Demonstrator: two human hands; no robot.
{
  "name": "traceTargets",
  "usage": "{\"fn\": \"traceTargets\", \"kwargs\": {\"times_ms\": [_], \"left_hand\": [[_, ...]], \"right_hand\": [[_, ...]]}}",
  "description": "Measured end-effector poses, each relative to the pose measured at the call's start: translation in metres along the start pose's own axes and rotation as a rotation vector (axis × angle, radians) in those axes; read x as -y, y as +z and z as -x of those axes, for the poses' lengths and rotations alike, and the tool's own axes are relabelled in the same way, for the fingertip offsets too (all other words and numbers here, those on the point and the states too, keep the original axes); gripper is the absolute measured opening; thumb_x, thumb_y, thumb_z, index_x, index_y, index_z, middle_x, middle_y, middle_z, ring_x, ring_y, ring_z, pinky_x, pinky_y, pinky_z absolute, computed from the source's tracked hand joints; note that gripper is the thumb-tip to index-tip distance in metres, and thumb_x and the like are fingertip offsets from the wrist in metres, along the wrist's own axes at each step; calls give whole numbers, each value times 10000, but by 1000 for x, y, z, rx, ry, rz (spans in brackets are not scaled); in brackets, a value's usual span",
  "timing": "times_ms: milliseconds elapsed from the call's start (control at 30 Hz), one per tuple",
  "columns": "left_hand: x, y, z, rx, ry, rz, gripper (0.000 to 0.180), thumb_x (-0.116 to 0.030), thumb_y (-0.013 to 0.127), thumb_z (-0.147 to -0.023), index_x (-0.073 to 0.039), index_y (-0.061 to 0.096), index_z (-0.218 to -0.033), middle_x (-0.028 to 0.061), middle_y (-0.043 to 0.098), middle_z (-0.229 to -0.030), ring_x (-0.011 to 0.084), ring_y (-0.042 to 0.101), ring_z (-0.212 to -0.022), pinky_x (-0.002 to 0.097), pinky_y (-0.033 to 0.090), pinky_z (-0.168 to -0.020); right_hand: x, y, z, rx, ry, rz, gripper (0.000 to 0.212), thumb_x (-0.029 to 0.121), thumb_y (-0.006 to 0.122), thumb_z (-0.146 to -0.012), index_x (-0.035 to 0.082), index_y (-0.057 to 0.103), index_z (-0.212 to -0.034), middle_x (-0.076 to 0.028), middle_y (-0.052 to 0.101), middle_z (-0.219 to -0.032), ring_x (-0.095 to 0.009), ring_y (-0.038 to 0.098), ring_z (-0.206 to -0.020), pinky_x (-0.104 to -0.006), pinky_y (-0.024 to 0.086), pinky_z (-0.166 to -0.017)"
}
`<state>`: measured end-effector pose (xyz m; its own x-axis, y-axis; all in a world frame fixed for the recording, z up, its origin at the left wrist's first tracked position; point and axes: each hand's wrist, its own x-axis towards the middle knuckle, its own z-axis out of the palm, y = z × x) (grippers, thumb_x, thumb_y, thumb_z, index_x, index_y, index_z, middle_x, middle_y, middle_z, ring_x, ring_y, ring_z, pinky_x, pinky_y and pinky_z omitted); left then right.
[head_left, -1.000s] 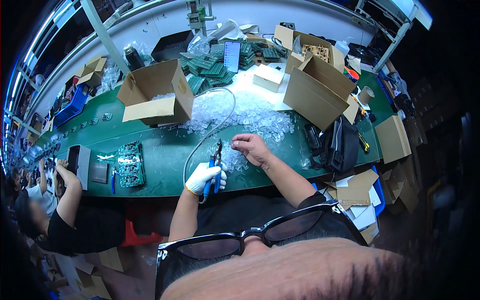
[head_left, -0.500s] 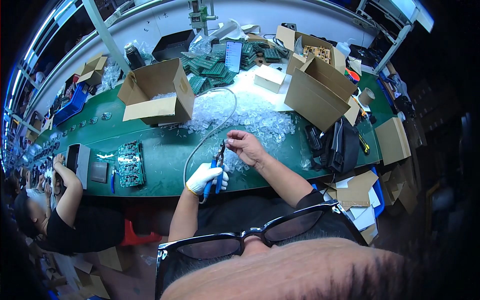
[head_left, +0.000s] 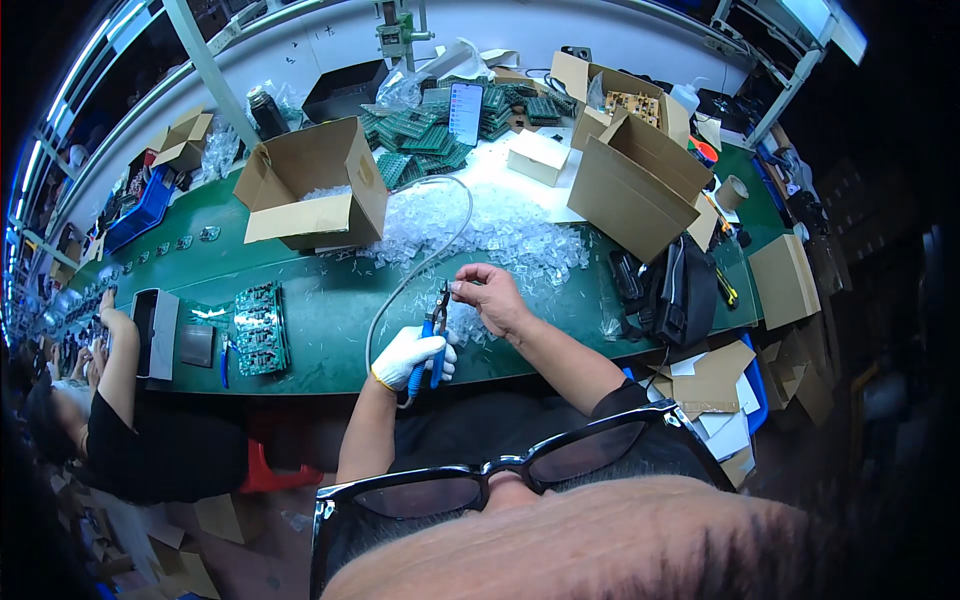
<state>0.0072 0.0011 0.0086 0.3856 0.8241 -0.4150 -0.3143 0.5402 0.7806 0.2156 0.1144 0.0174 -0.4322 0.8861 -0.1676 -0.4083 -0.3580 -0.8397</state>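
Note:
In a white glove, my left hand (head_left: pixel 408 358) is wrapped round a pair of blue-handled side cutters (head_left: pixel 441 318), jaws pointing up and away from me. A grey cable (head_left: pixel 398 288) runs from the lower end of the handles over the bench. My bare right hand (head_left: pixel 492 300) has thumb and forefinger pinched together right at the cutter tips. Whatever sits in that pinch is too small to make out. Beyond both hands spreads a heap of small clear plastic pieces (head_left: pixel 480 225), and a few more lie below my right hand.
An open cardboard box (head_left: pixel 300 215) stands left of the heap, another (head_left: pixel 640 185) right. Green circuit boards (head_left: pixel 425 130) and a lit phone (head_left: pixel 466 112) lie behind. Stacked boards (head_left: pixel 262 328) sit left on the green bench (head_left: pixel 320 345). A co-worker (head_left: pixel 150 440) works at far left.
My hands and the cutters stay almost in place. At the far left, the co-worker's arm has stretched farther away along the bench.

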Motion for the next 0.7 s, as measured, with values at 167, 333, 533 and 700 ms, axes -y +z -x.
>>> {"fn": "traceTargets", "kwargs": {"times_ms": [167,333,533,700], "left_hand": [[-7,14,5,-87,-2,-96,379,-272,785,-969,28,698,-1183,111,746,-909,216,745,-736,372,644,-672],[-11,23,9,-188,1,-202,292,-249,779,-976,12,716,-1091,88,726,-842,186,704,-672,342,606,-569],[-5,15,5,-95,74,-5,356,-259,760,-988,30,698,-1186,88,731,-887,186,718,-728,368,637,-656],[-1,6,6,-60,78,24,412,-278,768,-983,37,680,-1233,91,731,-912,193,725,-759,376,646,-696]], "right_hand": [[0,-7,0,4,-17,51,162,-38,756,-951,-1,689,-1094,-65,714,-1021,-176,720,-914,-326,626,-864],[-3,-10,0,-13,23,10,205,-35,770,-931,-21,692,-1120,-88,731,-1049,-187,724,-928,-353,618,-886],[0,-28,3,-31,-71,349,189,39,806,-907,-14,750,-1080,-81,754,-1000,-167,712,-897,-313,586,-818],[8,-34,17,-50,-281,913,224,144,805,-899,18,781,-1082,-90,753,-928,-153,703,-858,-332,568,-798]]}}
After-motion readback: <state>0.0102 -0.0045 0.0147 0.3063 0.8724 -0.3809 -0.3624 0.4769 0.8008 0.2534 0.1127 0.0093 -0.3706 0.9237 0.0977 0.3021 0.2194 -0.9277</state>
